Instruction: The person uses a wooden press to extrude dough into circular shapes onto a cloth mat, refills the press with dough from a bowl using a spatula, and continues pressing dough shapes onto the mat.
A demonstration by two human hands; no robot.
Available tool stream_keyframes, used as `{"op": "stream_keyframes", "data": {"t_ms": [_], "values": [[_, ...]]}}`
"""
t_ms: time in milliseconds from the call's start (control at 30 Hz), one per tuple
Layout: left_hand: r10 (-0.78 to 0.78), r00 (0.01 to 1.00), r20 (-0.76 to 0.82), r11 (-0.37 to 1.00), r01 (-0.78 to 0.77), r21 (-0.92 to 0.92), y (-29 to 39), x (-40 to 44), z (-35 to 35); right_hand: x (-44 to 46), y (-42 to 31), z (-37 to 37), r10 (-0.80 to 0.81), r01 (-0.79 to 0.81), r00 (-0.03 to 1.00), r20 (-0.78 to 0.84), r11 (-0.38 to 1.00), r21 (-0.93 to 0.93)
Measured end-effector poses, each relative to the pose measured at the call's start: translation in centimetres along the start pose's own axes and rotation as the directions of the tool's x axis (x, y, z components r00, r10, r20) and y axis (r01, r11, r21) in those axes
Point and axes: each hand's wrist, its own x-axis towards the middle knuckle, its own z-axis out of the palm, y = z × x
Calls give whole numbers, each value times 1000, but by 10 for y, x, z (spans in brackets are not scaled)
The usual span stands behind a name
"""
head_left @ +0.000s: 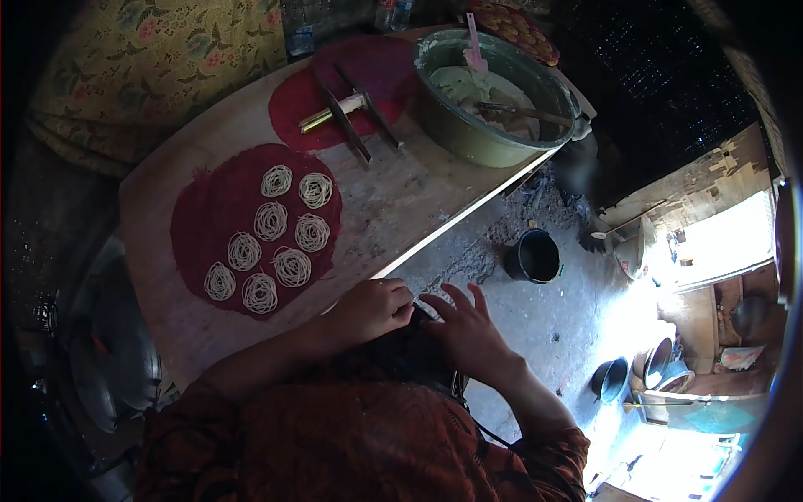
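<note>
Across a stained worktop (374, 197), eight strand nests (270, 221) lie on a red mat (201, 213), far left; nearer, the left hand (368, 311) curls, its grip unclear, and the right hand (475, 336) splays, empty; a dark bucket (534, 258) stands on the grey floor (519, 314), right.

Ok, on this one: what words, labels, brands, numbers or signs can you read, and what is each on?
No text can be read in this view.
Bottles at the top edge: any print is too small and blurred to read.
Pale item at far right: any marks are too blurred to read.
Tub and red mat: no lettering shows.
</note>
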Motion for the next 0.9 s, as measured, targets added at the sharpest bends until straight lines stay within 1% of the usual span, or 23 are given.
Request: {"op": "stream_keyframes", "data": {"t_ms": [33, 67, 100, 133, 167, 200, 233, 300, 333, 367, 433, 467, 533, 567, 633, 667, 733, 767, 833, 867, 900], "values": [[13, 999, -34, 1000, -14, -2, 3, 1, -2, -3, 4, -5, 2, -2, 1000, -4, 1000, -5], [26, 997, -69, 1000, -26, -5, 5, 2, -4, -8, 9, -12, 152, -108, 984, -89, 920, 377], [26, 997, -72, 1000, -26, -7, 5, 2, -3, -15, 13, -19, 317, -154, 943, -104, 689, 708], [23, 997, -73, 1000, -22, 11, 5, 1, -3, -25, 13, -28, 459, -300, 888, -18, 609, 734], [22, 997, -72, 999, -20, 30, 4, 1, -4, -34, 16, -27, 460, -300, 888, -19, 610, 734], [24, 997, -73, 999, -21, 31, 5, 1, -5, -44, 18, -24, 427, -448, 882, 200, 628, 636], [15, 997, -77, 1000, -13, 24, 6, 1, -5, -53, 18, -20, 398, -568, 820, 411, 651, 504], [7, 997, -79, 1000, -6, 15, 6, 1, -6, -68, 16, 4, 373, -601, 784, 497, 657, 456], [-2, 998, -67, 1000, 1, -3, 5, 1, -6, -73, 15, 11, 356, -636, 750, 558, 622, 457], [-11, 999, -53, 1000, 10, -20, 5, 1, -5, -77, 15, 19, 357, -640, 746, 562, 618, 457], [-10, 999, -45, 1000, 9, -24, 5, 1, -3, -85, 14, 35, 368, -610, 793, 486, 461, 645], [-7, 999, -46, 1000, 6, -22, 5, 1, -2, -87, 12, 38, 371, -613, 790, 488, 456, 645], [-3, 999, -39, 1000, 2, -20, 6, 2, -2, -88, 9, 44, 387, -673, 719, 578, 174, 719], [0, 999, -36, 1000, 0, -18, 6, 3, -1, -90, 8, 48, 389, -673, 717, 578, 169, 720], [1, 999, -39, 1000, -1, -10, 6, 4, 0, -95, 6, 57, 428, -611, 756, 495, 190, 769], [-1, 999, -47, 1000, 1, 0, 7, 4, 1, -95, 3, 57, 430, -611, 754, 496, 185, 770], [-5, 999, -37, 1000, 5, 2, 6, 4, 2, -91, -2, 51, 544, -630, 708, 450, 198, 751], [-12, 999, -34, 1000, 12, 5, 6, 4, 2, -91, -1, 48, 545, -629, 708, 449, 197, 752], [-18, 999, -26, 1000, 18, 0, 7, 4, 2, -92, -1, 41, 532, -590, 709, 463, 87, 803], [-23, 1000, -19, 1000, 23, -4, 7, 3, 2, -92, -2, 39, 531, -588, 711, 462, 87, 804], [-24, 1000, -20, 1000, 24, -3, 8, 3, 1, -93, -4, 37, 525, -567, 709, 471, 26, 823]]}}
